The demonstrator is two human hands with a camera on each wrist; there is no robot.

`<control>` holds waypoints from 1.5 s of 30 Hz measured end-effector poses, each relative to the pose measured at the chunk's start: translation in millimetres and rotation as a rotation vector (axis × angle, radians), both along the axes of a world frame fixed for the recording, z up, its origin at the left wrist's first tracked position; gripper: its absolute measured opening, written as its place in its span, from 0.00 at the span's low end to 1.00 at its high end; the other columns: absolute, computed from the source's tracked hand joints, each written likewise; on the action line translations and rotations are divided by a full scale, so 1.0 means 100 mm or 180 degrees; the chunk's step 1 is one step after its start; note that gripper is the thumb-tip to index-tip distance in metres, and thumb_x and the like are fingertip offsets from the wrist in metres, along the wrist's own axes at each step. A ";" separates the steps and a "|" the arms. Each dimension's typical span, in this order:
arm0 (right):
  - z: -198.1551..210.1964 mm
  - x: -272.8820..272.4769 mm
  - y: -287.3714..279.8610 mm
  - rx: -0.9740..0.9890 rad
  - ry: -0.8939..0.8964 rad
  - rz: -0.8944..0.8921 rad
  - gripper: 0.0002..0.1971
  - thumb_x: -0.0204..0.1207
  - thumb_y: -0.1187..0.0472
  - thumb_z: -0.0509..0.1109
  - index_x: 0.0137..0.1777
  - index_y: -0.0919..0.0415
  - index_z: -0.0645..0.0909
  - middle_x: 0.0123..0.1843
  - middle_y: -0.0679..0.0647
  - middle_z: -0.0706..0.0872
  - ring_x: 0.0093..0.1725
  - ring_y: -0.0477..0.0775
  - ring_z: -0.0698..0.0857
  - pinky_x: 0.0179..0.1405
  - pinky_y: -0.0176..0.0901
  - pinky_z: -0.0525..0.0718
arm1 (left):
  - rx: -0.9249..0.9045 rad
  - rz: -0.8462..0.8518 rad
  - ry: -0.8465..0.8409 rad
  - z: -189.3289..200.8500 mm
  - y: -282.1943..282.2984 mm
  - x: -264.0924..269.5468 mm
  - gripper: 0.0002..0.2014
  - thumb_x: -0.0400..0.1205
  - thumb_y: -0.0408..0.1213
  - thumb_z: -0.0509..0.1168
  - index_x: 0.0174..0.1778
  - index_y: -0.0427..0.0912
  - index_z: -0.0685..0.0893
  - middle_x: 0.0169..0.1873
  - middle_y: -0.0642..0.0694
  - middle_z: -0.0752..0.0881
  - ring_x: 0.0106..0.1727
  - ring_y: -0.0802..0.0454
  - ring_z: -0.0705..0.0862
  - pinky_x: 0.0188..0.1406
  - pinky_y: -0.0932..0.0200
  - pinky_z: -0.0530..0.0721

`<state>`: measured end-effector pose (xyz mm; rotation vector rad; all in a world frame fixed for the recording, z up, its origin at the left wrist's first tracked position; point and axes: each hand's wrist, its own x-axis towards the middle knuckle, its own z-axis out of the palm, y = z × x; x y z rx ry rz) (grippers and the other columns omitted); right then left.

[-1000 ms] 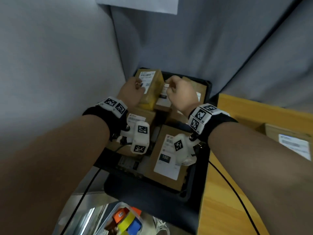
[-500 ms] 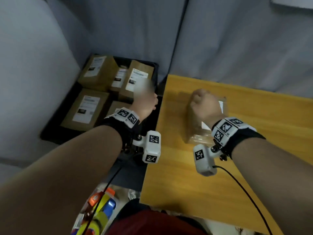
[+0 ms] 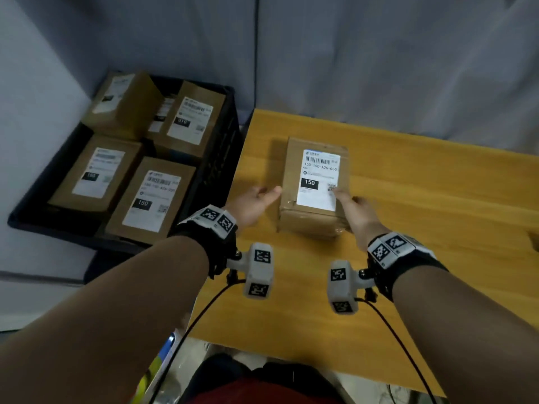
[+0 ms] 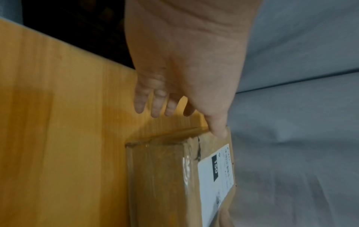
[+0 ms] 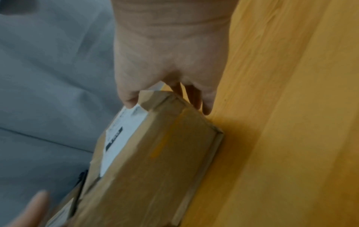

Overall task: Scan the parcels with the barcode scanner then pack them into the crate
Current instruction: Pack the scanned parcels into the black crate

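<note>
A person stands at a wooden table (image 3: 408, 258), both bare arms reaching forward. One cardboard parcel (image 3: 313, 223) lies flat on the table, its white shipping label (image 3: 318, 179) facing up (a bold "150" is printed on it). The parcel sits between the two hands.

The left hand (image 3: 253, 204) is just beside the parcel's left edge, released, fingers straight and spread; from the left wrist camera only the thumb tip (image 4: 219, 130) touches the parcel's near upper corner, the other fingers hanging clear above the table.

The right hand (image 3: 354, 212) is at the parcel's right near corner. Its thumb (image 5: 129, 99) lies on top by the label and its fingers (image 5: 204, 101) reach down the parcel's right side, grasping that corner.

Left of the table, just beside its edge, a dark crate (image 3: 221, 158) holds several similar labelled parcels (image 3: 151, 196), packed close together.
</note>
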<state>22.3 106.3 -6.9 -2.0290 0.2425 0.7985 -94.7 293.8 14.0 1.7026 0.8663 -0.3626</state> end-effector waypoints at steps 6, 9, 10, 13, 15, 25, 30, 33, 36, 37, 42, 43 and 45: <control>-0.16 -0.14 0.01 0.0791 0.0445 -0.0063 0.27 0.69 0.34 0.71 0.65 0.43 0.74 0.65 0.49 0.82 0.66 0.57 0.78 0.73 0.59 0.71 | -0.0566 0.0418 -0.0120 -0.05 -0.26 0.06 0.26 0.80 0.54 0.66 0.73 0.56 0.71 0.71 0.51 0.77 0.68 0.45 0.77 0.65 0.41 0.81; -0.04 -0.18 0.19 0.1181 0.0426 -0.0039 0.28 0.55 0.33 0.77 0.53 0.33 0.69 0.59 0.49 0.85 0.67 0.60 0.79 0.66 0.56 0.72 | -0.0887 0.0960 -0.0542 0.04 -0.13 -0.08 0.20 0.81 0.44 0.68 0.68 0.58 0.73 0.66 0.54 0.79 0.66 0.50 0.78 0.66 0.43 0.80; 0.03 -0.20 0.27 0.1265 0.0415 0.0087 0.30 0.55 0.34 0.77 0.54 0.32 0.67 0.59 0.50 0.85 0.67 0.61 0.80 0.64 0.57 0.73 | -0.0895 0.1065 -0.0670 0.09 -0.04 -0.14 0.22 0.81 0.43 0.68 0.70 0.57 0.72 0.66 0.54 0.79 0.66 0.51 0.77 0.67 0.43 0.80; 0.23 -0.29 0.57 0.1517 0.0286 0.0576 0.32 0.69 0.42 0.76 0.66 0.37 0.60 0.63 0.48 0.82 0.64 0.53 0.81 0.67 0.61 0.78 | -0.0877 0.1290 -0.1016 0.25 0.26 -0.36 0.27 0.80 0.46 0.68 0.76 0.59 0.70 0.68 0.53 0.78 0.70 0.51 0.76 0.69 0.44 0.77; 0.38 -0.40 0.81 0.1632 0.0257 0.0857 0.35 0.70 0.43 0.74 0.71 0.39 0.56 0.61 0.44 0.80 0.61 0.46 0.80 0.64 0.59 0.82 | -0.0997 0.1405 -0.1178 0.37 0.50 -0.53 0.30 0.80 0.50 0.67 0.78 0.59 0.66 0.72 0.51 0.76 0.72 0.49 0.74 0.72 0.42 0.72; 0.73 -1.10 2.34 0.1308 0.0602 0.1715 0.30 0.75 0.43 0.71 0.72 0.50 0.67 0.53 0.53 0.82 0.53 0.55 0.84 0.60 0.51 0.83 | -0.0687 0.1920 -0.0932 0.82 1.94 -1.44 0.19 0.80 0.46 0.65 0.66 0.48 0.77 0.56 0.45 0.83 0.53 0.46 0.83 0.59 0.42 0.83; 0.76 -1.48 3.17 0.1221 0.0489 0.1812 0.21 0.79 0.48 0.68 0.65 0.61 0.79 0.52 0.61 0.89 0.43 0.58 0.89 0.41 0.44 0.90 | 0.0496 0.1684 -0.0587 0.87 2.70 -1.75 0.22 0.67 0.53 0.66 0.53 0.45 0.87 0.54 0.36 0.88 0.52 0.39 0.86 0.57 0.42 0.84; 0.70 -1.67 3.58 0.0950 0.0098 0.1883 0.21 0.81 0.47 0.67 0.59 0.67 0.81 0.50 0.63 0.90 0.45 0.61 0.91 0.42 0.51 0.92 | 0.1280 0.1083 -0.0281 0.87 3.05 -1.81 0.32 0.71 0.64 0.65 0.56 0.39 0.85 0.54 0.45 0.87 0.55 0.45 0.85 0.61 0.50 0.80; 0.61 -1.82 3.85 0.0764 -0.0244 0.1940 0.16 0.79 0.54 0.70 0.57 0.67 0.80 0.53 0.65 0.89 0.46 0.64 0.90 0.45 0.60 0.91 | 0.2112 0.0484 0.0243 0.77 3.35 -1.81 0.20 0.82 0.44 0.64 0.64 0.34 0.78 0.59 0.39 0.83 0.59 0.40 0.81 0.55 0.54 0.75; 0.57 -1.86 3.91 0.0707 -0.0370 0.1980 0.17 0.79 0.56 0.71 0.62 0.66 0.77 0.55 0.65 0.88 0.47 0.66 0.90 0.45 0.62 0.90 | 0.2200 0.0300 0.0369 0.72 3.41 -1.80 0.20 0.82 0.37 0.64 0.69 0.34 0.75 0.61 0.38 0.81 0.61 0.38 0.80 0.56 0.54 0.74; 0.44 -1.90 4.12 0.0149 -0.0917 0.2791 0.34 0.83 0.62 0.63 0.85 0.50 0.52 0.73 0.61 0.77 0.66 0.62 0.81 0.63 0.51 0.83 | 0.2449 -0.0613 0.0695 0.41 3.54 -1.70 0.29 0.84 0.34 0.59 0.82 0.46 0.63 0.80 0.39 0.59 0.76 0.39 0.67 0.74 0.54 0.66; 0.44 -1.87 4.14 0.0121 -0.0969 0.2880 0.33 0.84 0.62 0.62 0.85 0.50 0.54 0.76 0.60 0.75 0.70 0.61 0.79 0.67 0.48 0.80 | 0.2486 -0.0687 0.0669 0.40 3.59 -1.66 0.28 0.85 0.34 0.58 0.82 0.45 0.63 0.81 0.39 0.57 0.77 0.40 0.65 0.75 0.55 0.64; 0.44 -1.82 4.18 0.0100 -0.1066 0.2962 0.32 0.83 0.63 0.64 0.85 0.53 0.57 0.79 0.59 0.72 0.74 0.59 0.75 0.71 0.43 0.75 | 0.2466 -0.0781 0.0587 0.40 3.69 -1.62 0.27 0.85 0.34 0.59 0.82 0.44 0.62 0.82 0.39 0.57 0.78 0.40 0.66 0.75 0.55 0.64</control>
